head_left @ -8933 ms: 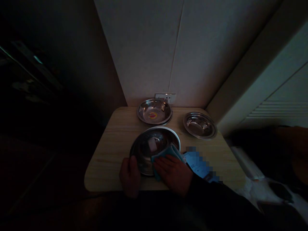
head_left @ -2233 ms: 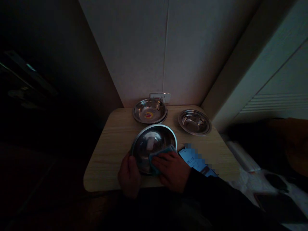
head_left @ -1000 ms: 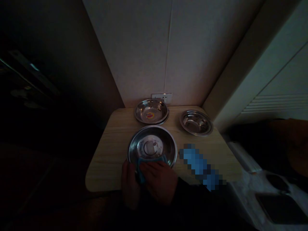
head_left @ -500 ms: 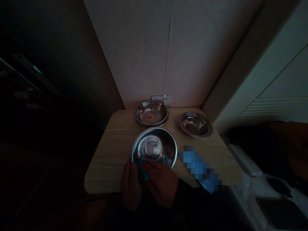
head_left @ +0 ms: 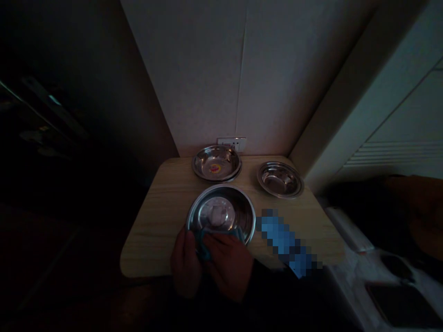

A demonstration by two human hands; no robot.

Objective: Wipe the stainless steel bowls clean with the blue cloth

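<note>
1. Slip: the shiny round silver metal bowl could be let slide if its rim is loosened by the left hand while force is put through the folded teal cloth. Judged the main risk.
2. Tip: the bowl, mouth up on the pale wood-grain surface, could be levered bodyward if its near rim is pressed too hard. Whether that side is lifted cannot be told.
3. Knock: the stacked silver metal bowls with a sticker, just behind the bowl, could be bumped by a backward push. Contact is not readable.
4. Snag: the flat blue pixelated object, just right of the bowl, could be nudged if the right elbow is swung out.
5. Left grip: closed on the bowl's near-left rim, knuckles outward; underside hidden.
6. Right grip: the cloth is held by the right hand over the bowl's near rim, fingers angled toward the left hand; thumb hidden.
</note>
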